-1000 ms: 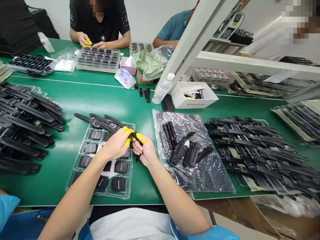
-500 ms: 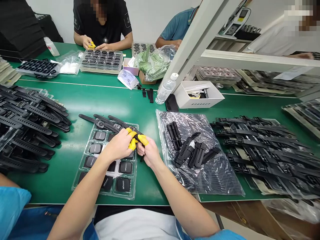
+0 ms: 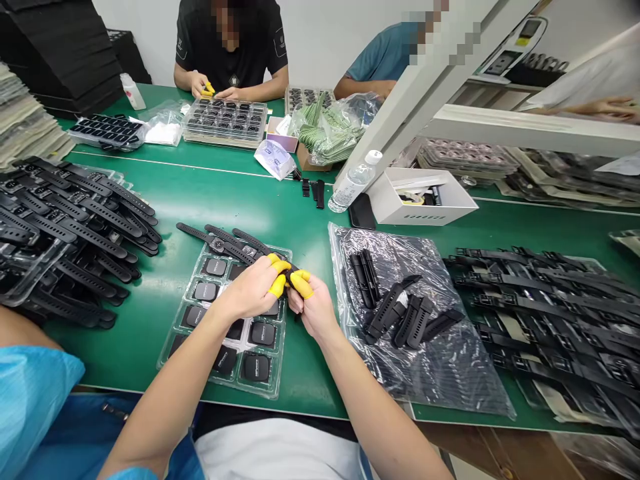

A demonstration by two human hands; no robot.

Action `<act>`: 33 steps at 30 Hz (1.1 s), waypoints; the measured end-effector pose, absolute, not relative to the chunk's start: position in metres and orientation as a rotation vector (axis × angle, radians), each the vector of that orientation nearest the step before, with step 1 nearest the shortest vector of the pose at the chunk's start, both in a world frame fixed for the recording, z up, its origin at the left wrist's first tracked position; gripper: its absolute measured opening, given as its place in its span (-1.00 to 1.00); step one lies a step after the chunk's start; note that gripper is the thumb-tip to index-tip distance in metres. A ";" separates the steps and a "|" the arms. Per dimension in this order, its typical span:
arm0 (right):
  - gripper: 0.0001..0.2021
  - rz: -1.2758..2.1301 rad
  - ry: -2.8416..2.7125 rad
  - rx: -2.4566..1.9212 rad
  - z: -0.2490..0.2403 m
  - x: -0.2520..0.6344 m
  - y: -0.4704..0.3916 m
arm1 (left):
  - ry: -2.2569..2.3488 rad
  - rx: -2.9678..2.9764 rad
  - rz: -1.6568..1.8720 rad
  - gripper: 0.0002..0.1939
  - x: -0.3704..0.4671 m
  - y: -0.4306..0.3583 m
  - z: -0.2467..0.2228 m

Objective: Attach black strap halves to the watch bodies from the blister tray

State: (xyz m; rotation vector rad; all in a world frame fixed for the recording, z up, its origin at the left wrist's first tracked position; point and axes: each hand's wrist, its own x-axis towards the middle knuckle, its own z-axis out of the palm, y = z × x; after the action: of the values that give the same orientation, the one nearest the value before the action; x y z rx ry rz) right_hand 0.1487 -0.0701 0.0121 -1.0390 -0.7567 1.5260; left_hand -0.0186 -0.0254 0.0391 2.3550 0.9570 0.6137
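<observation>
"What have you got in your fingers?"

"A small, narrow black band-like piece [image 3: 289, 274], gripped between both my hands. My left hand [image 3: 256, 285] has its yellow-covered fingertips clamped on it, and my right hand [image 3: 317, 308] is curled, pinching it from the other side. (Most of it is hidden behind my fingers, so I can't tell its full form.)"

"And right around your hands?"

"Below my left hand and reaching out to its left lies a clear plastic compartment tray [image 3: 278, 381], holding rounded-square black modules [image 3: 257, 367]. Just beyond that hand, black watches with long perforated straps [image 3: 217, 246] lie across the tray's far end."

"To either side?"

"Right of my right hand is a flat clear plastic bag full of black strips [image 3: 425, 253], with loose ridged black straps [image 3: 414, 321] on top. Farther right spreads a heap of black buckled straps [image 3: 535, 300]; well left of my left hand, a pile of black strapped watches [image 3: 85, 223]."

"Farther off?"

"Past my right hand stand a clear plastic bottle with a white cap [image 3: 354, 185] and a white box [image 3: 425, 217]. Across the green table [image 3: 215, 200], a co-worker in a black T-shirt [image 3: 231, 57] has both hands at stacked clear trays [image 3: 225, 137]."
</observation>
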 end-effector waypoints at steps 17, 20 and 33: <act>-0.55 1.571 -0.773 -1.011 0.008 0.149 -0.069 | 0.968 2.389 0.572 -0.59 -0.022 -0.022 0.038; -0.56 1.554 -0.798 -0.987 0.008 0.149 -0.069 | 0.919 2.285 0.659 -0.60 -0.021 -0.021 0.038; -0.57 1.695 -0.560 -0.827 0.021 0.149 -0.069 | 0.852 2.315 0.745 -0.60 -0.020 -0.020 0.033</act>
State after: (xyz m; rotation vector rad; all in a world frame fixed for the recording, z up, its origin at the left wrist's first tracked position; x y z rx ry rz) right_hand 0.1493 -0.0686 0.0211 -0.8267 -0.5597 1.6946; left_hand -0.0201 -0.0204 0.0331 2.3155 0.8522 0.7452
